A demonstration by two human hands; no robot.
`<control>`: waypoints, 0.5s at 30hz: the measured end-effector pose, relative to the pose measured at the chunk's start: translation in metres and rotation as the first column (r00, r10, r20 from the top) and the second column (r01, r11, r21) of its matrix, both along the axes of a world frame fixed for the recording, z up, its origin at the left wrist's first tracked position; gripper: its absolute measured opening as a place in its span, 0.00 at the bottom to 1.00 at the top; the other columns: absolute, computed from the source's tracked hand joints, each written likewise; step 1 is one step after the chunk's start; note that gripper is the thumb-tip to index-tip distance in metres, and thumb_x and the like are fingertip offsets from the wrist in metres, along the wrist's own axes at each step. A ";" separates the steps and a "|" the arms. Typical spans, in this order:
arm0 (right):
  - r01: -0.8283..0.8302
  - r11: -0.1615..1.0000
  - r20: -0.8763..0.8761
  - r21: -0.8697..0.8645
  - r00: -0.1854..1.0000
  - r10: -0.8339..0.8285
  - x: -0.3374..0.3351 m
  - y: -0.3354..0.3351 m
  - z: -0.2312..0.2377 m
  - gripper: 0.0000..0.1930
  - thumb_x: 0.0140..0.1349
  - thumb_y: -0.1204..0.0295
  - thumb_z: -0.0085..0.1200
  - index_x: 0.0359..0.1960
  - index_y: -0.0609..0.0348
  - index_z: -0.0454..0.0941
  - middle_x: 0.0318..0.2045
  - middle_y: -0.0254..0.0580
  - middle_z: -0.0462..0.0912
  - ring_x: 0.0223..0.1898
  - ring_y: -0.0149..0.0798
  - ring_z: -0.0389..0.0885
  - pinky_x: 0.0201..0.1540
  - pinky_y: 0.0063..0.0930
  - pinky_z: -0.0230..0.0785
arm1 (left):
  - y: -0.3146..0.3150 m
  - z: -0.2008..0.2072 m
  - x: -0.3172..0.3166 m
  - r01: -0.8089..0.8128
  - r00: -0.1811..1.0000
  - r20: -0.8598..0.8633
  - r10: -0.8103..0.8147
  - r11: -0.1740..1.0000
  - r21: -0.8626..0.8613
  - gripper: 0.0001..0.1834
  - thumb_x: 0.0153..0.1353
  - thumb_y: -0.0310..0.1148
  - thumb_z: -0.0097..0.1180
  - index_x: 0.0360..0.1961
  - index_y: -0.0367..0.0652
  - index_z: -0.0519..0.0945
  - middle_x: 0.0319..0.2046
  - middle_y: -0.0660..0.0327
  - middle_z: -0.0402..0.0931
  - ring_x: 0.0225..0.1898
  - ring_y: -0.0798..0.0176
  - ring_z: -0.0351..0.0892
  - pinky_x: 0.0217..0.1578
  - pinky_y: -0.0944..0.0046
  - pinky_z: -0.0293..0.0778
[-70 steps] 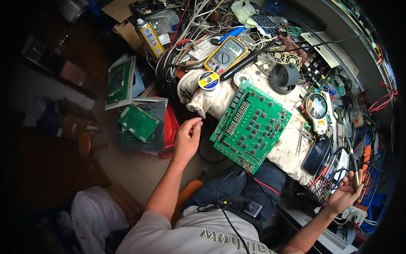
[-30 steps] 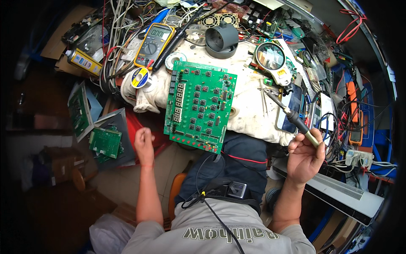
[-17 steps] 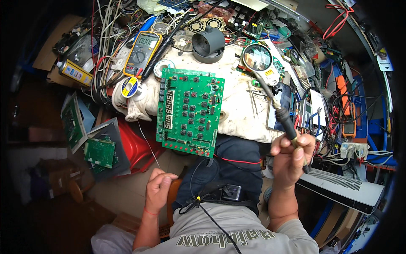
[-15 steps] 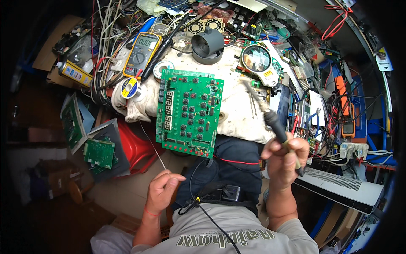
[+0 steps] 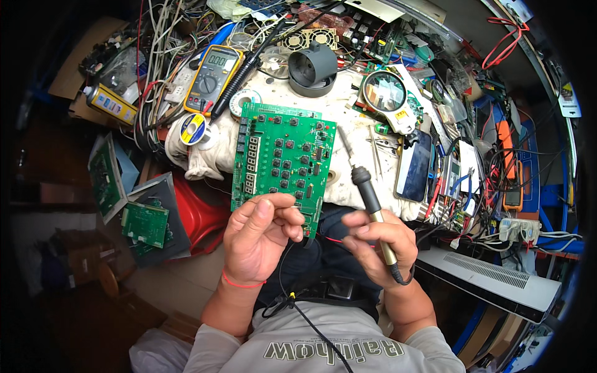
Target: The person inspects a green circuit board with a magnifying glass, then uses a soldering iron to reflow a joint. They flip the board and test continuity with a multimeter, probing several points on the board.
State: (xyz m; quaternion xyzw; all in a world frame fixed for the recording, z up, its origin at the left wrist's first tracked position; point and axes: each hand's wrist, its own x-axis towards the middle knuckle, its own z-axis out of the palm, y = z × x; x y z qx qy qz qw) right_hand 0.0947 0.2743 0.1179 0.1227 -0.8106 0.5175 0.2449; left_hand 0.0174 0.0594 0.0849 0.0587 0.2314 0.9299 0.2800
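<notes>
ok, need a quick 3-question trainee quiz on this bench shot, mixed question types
1. True or false: the right hand holds a soldering iron with its tip pointing away from the person, toward the bench.
2. Multiple choice: the left hand is at which edge of the green circuit board? A) far edge B) near edge C) right edge, by the phone
3. Fill in: the yellow meter lies to the ____ of the magnifying glass in the picture.

Key
1. True.
2. B: the fingers overlap the board's near edge.
3. Left, with the black round holder between them.
</notes>
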 end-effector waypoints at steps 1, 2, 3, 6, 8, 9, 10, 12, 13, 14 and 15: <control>0.028 0.999 -0.019 0.023 0.999 -0.027 -0.001 0.002 0.001 0.22 0.57 0.87 0.74 0.48 0.55 0.78 0.44 0.55 0.90 0.46 0.47 0.92 0.43 0.35 0.86 | -0.002 0.000 0.000 0.009 1.000 0.016 -0.010 0.999 0.040 0.21 0.85 0.37 0.47 0.61 0.28 0.81 0.45 0.46 0.89 0.41 0.58 0.87 0.47 0.57 0.84; -0.005 1.000 -0.007 0.023 1.000 0.005 -0.003 0.000 0.000 0.22 0.57 0.86 0.75 0.48 0.54 0.77 0.44 0.56 0.90 0.48 0.48 0.92 0.43 0.35 0.86 | -0.002 -0.001 0.001 0.044 0.999 0.011 -0.044 0.999 0.029 0.22 0.85 0.38 0.46 0.61 0.29 0.82 0.46 0.44 0.89 0.41 0.58 0.87 0.47 0.56 0.84; -0.016 1.000 -0.015 -0.002 1.000 0.016 -0.006 -0.002 -0.002 0.22 0.58 0.86 0.75 0.48 0.54 0.77 0.45 0.56 0.90 0.49 0.48 0.91 0.43 0.36 0.86 | -0.001 -0.001 0.003 0.068 0.997 0.042 -0.069 0.998 0.011 0.22 0.85 0.38 0.47 0.61 0.29 0.82 0.46 0.44 0.89 0.41 0.57 0.87 0.47 0.56 0.84; -0.068 0.995 0.025 -0.073 0.997 0.070 -0.011 -0.009 -0.008 0.21 0.58 0.85 0.76 0.47 0.56 0.78 0.44 0.57 0.90 0.46 0.48 0.92 0.42 0.37 0.87 | 0.002 -0.002 0.008 0.131 0.990 0.038 -0.132 0.990 0.044 0.22 0.85 0.38 0.47 0.63 0.29 0.81 0.49 0.43 0.88 0.42 0.57 0.87 0.47 0.55 0.84; -0.093 0.995 0.002 -0.031 0.996 0.093 -0.011 -0.006 -0.009 0.13 0.60 0.86 0.71 0.42 0.58 0.81 0.37 0.55 0.91 0.39 0.46 0.93 0.40 0.37 0.87 | -0.002 -0.002 0.003 0.050 0.998 0.029 -0.052 0.996 0.071 0.22 0.84 0.38 0.48 0.63 0.31 0.81 0.50 0.44 0.88 0.42 0.58 0.87 0.47 0.56 0.84; -0.083 0.996 -0.016 -0.016 0.996 0.083 -0.009 -0.002 -0.009 0.12 0.62 0.86 0.69 0.41 0.58 0.81 0.36 0.55 0.91 0.38 0.46 0.93 0.40 0.37 0.87 | -0.008 -0.003 0.001 0.006 1.000 0.024 -0.008 0.997 0.080 0.21 0.84 0.39 0.48 0.63 0.31 0.81 0.50 0.44 0.88 0.42 0.58 0.86 0.47 0.56 0.84; -0.067 0.998 -0.015 0.000 0.998 0.067 -0.006 0.005 -0.007 0.10 0.63 0.86 0.66 0.41 0.59 0.82 0.36 0.55 0.91 0.38 0.47 0.93 0.40 0.37 0.87 | -0.018 -0.002 -0.003 -0.053 0.994 0.098 0.043 0.994 0.099 0.21 0.85 0.39 0.48 0.63 0.33 0.82 0.49 0.47 0.89 0.42 0.60 0.85 0.46 0.57 0.82; -0.006 1.000 -0.025 0.020 1.000 0.006 0.001 0.022 -0.002 0.07 0.67 0.85 0.59 0.40 0.58 0.83 0.35 0.55 0.91 0.37 0.47 0.93 0.39 0.35 0.86 | -0.038 -0.005 -0.015 -0.146 0.985 0.104 0.140 0.988 0.057 0.20 0.85 0.40 0.48 0.62 0.35 0.82 0.47 0.53 0.89 0.41 0.64 0.81 0.44 0.60 0.78; 0.035 0.999 -0.019 0.037 0.999 -0.035 0.005 0.030 0.001 0.07 0.67 0.84 0.61 0.40 0.55 0.82 0.35 0.55 0.91 0.36 0.46 0.92 0.38 0.34 0.84 | -0.046 -0.008 -0.021 -0.198 0.975 0.107 0.193 0.980 0.034 0.20 0.85 0.41 0.48 0.62 0.36 0.82 0.47 0.55 0.89 0.40 0.65 0.81 0.43 0.61 0.77; 0.082 0.996 -0.034 0.029 0.996 -0.081 0.008 0.035 0.003 0.08 0.64 0.84 0.62 0.40 0.55 0.84 0.35 0.55 0.91 0.35 0.47 0.93 0.38 0.34 0.83 | -0.054 -0.011 -0.023 -0.206 0.974 0.093 0.207 0.978 -0.021 0.20 0.85 0.41 0.48 0.62 0.37 0.82 0.46 0.56 0.88 0.39 0.65 0.80 0.43 0.62 0.77; 0.125 0.992 -0.044 0.026 0.991 -0.124 0.010 0.040 0.005 0.09 0.61 0.85 0.64 0.39 0.56 0.85 0.35 0.54 0.92 0.35 0.48 0.93 0.38 0.35 0.83 | -0.059 -0.016 -0.025 -0.214 0.973 0.076 0.216 0.976 -0.043 0.20 0.85 0.41 0.48 0.62 0.37 0.82 0.46 0.57 0.88 0.38 0.66 0.79 0.43 0.62 0.77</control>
